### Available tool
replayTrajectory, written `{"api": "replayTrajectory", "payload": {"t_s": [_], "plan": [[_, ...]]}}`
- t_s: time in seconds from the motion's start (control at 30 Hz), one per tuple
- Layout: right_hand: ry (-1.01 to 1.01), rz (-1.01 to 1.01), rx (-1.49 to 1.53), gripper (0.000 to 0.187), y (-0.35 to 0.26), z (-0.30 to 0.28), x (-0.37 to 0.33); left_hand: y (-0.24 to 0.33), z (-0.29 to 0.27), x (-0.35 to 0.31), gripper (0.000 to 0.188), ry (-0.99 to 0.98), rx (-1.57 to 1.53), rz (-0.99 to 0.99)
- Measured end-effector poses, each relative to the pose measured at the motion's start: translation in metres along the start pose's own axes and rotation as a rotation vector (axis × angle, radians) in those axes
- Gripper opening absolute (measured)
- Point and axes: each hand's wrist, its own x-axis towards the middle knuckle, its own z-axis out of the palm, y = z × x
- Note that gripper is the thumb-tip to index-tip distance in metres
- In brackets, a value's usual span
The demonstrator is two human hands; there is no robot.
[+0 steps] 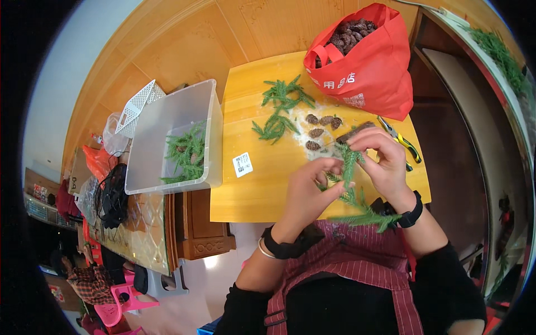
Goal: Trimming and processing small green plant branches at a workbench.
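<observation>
Here the green sprig (pixel 352 184) is held above the worktop's (pixel 262 184) near edge, both hands closed on it: left hand (pixel 307 190) pinching the stem, right hand (pixel 382 159) pressing a pine cone (pixel 353 133) to its tip. Seemingly the attaching step; next calls for steady binding.

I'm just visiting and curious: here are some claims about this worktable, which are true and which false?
1. Both hands hold a green sprig. True: the left hand and right hand grip it.
2. The red bag is full of apples. False: it holds brown pine cones.
3. The clear bin holds green sprigs. True.
4. The pliers are in the left hand. False: they lie on the table, right of the hands.
5. Loose pine cones lie on the table. True.
</observation>
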Motion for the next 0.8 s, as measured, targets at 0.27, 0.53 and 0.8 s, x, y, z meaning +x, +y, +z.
{"api": "replayTrajectory", "payload": {"t_s": [0.27, 0.53, 0.8], "plan": [[0.060, 0.286, 0.310, 0.018, -0.008, 0.003, -0.006, -0.009, 0.006, -0.001, 0.013, 0.080, -0.087, 0.060], [0.003, 0.576, 0.523, 0.016, -0.015, -0.003, -0.004, -0.007, -0.006, 0.001, 0.011, -0.004, 0.048, 0.098], [-0.059, 0.677, 0.660, 0.014, -0.022, -0.008, 0.005, -0.006, -0.005, -0.001, 0.011, 0.014, -0.043, -0.002]]}}
